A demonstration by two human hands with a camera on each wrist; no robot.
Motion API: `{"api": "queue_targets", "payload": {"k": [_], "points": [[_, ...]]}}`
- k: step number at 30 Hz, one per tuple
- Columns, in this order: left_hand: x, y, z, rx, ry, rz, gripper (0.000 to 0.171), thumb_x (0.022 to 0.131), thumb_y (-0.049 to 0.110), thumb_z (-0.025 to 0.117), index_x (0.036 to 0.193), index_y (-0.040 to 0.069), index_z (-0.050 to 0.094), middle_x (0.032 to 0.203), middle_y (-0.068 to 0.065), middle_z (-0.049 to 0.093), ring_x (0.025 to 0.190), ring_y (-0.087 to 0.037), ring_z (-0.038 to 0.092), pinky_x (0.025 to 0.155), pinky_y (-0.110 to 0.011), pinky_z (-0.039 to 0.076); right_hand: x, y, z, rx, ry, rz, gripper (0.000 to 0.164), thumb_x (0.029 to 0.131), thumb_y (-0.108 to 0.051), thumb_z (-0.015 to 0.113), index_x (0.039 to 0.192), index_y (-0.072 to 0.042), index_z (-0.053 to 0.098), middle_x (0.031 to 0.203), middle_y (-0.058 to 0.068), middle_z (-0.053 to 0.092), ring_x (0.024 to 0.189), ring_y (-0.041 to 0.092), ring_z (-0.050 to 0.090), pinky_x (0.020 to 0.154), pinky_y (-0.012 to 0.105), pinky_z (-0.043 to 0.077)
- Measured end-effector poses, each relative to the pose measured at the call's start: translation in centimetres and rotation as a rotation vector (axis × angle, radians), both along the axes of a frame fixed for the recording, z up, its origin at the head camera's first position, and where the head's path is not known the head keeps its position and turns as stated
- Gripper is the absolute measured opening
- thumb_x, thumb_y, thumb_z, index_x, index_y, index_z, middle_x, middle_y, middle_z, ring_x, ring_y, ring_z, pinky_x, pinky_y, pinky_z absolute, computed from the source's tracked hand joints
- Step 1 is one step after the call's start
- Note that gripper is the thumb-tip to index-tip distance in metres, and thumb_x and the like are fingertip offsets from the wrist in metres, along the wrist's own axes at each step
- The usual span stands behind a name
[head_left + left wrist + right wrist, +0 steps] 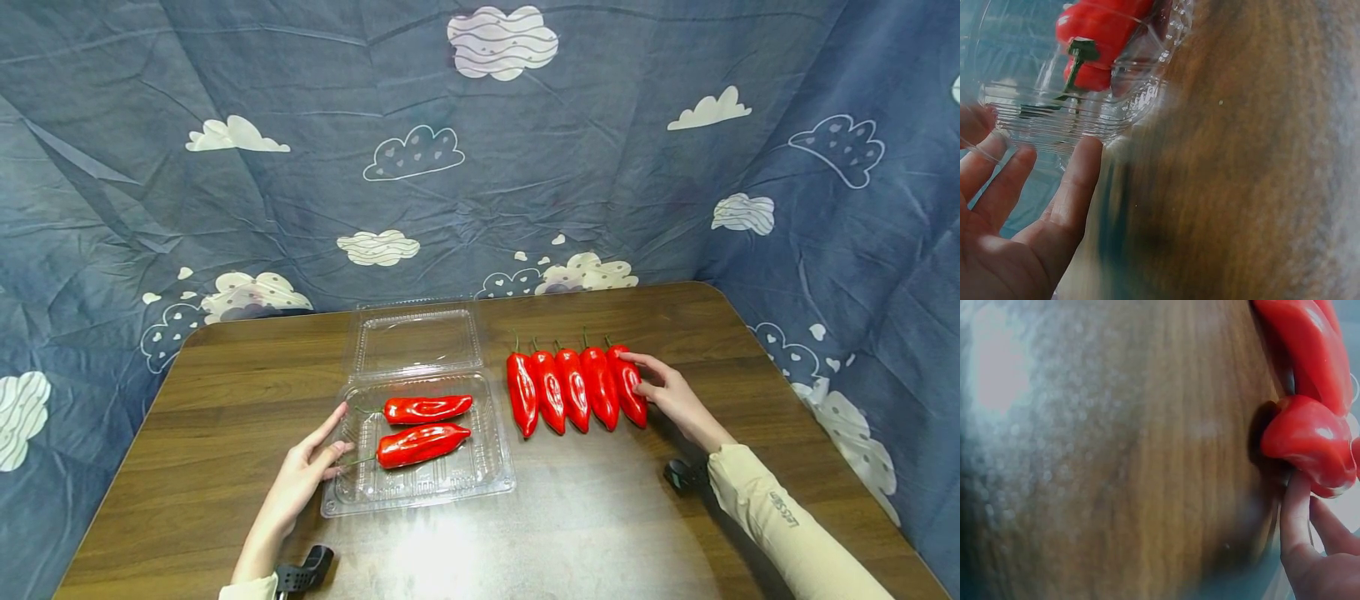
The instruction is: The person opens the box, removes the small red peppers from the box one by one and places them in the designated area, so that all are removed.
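In the head view my left hand (303, 467) is at the left side of a clear plastic clamshell container (491, 479), its fingers fairly straight and fingertips against the container's wall. Two long red peppers lie side by side in the container's base: a far one (427, 409) and a near one (423, 446), green stems pointing left. My right hand (675, 400) grips the rightmost red pepper (630, 392) of a row on the table, thumb on its side and a finger near its stem end. The right wrist view shows the thumb against that pepper (1310, 440).
Several more red peppers (575, 390) lie in a row left of the gripped one, stems away from me. The container's lid (420, 342) lies open behind its base. A patterned blue cloth (420, 200) hangs behind the wooden table (592, 517).
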State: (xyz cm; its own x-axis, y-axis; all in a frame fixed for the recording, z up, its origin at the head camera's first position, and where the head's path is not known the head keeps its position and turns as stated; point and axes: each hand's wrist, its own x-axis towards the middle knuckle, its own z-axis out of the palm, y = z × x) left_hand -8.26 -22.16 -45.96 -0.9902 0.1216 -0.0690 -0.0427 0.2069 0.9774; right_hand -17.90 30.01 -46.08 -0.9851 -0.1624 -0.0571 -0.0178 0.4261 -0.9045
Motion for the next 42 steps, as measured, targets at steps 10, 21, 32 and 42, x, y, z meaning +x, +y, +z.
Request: {"api": "queue_targets", "payload": {"k": [10, 21, 32, 42], "points": [[0.0, 0.0, 0.0, 0.004, 0.001, 0.001, 0.051, 0.1, 0.012, 0.049, 0.149, 0.009, 0.034, 0.149, -0.021, 0.033, 0.112, -0.028, 0.056, 0.081, -0.029, 0.055, 0.1, 0.1, 0.8, -0.068, 0.052, -0.019, 0.044, 0.095, 0.001, 0.047, 0.137, 0.008, 0.041, 0.137, 0.03, 0.041, 0.107, 0.015, 0.052, 0.08, 0.019, 0.052], [-0.1, -0.1, -0.1, 0.01, 0.006, -0.002, 0.051, 0.1, 0.011, 0.049, 0.149, 0.008, 0.034, 0.149, -0.02, 0.033, 0.111, -0.026, 0.057, 0.081, -0.03, 0.055, 0.2, -1.1, 2.2, -0.075, 0.143, -0.024, 0.039, 0.093, 0.002, 0.051, 0.131, 0.009, 0.048, 0.122, 0.012, 0.057, 0.098, 0.015, 0.06, 0.078, 0.025, 0.055], [-0.1, -0.1, -0.1, 0.017, 0.006, -0.007, 0.051, 0.1, 0.01, 0.048, 0.149, 0.007, 0.033, 0.15, -0.02, 0.03, 0.111, -0.025, 0.057, 0.081, -0.03, 0.055, 0.3, -4.0, 2.9, -0.122, 0.102, 0.056, 0.035, 0.093, 0.003, 0.051, 0.126, 0.012, 0.052, 0.125, 0.031, 0.051, 0.101, 0.024, 0.061, 0.081, 0.027, 0.054], [-0.1, -0.1, -0.1, 0.017, 0.006, -0.004, 0.051, 0.1, 0.01, 0.048, 0.149, 0.008, 0.033, 0.151, -0.018, 0.03, 0.112, -0.029, 0.056, 0.081, -0.03, 0.056, 0.4, -6.6, 3.3, -0.172, 0.105, 0.144, 0.032, 0.091, 0.007, 0.052, 0.123, 0.012, 0.054, 0.122, 0.032, 0.053, 0.096, 0.029, 0.062, 0.079, 0.027, 0.053]]}}
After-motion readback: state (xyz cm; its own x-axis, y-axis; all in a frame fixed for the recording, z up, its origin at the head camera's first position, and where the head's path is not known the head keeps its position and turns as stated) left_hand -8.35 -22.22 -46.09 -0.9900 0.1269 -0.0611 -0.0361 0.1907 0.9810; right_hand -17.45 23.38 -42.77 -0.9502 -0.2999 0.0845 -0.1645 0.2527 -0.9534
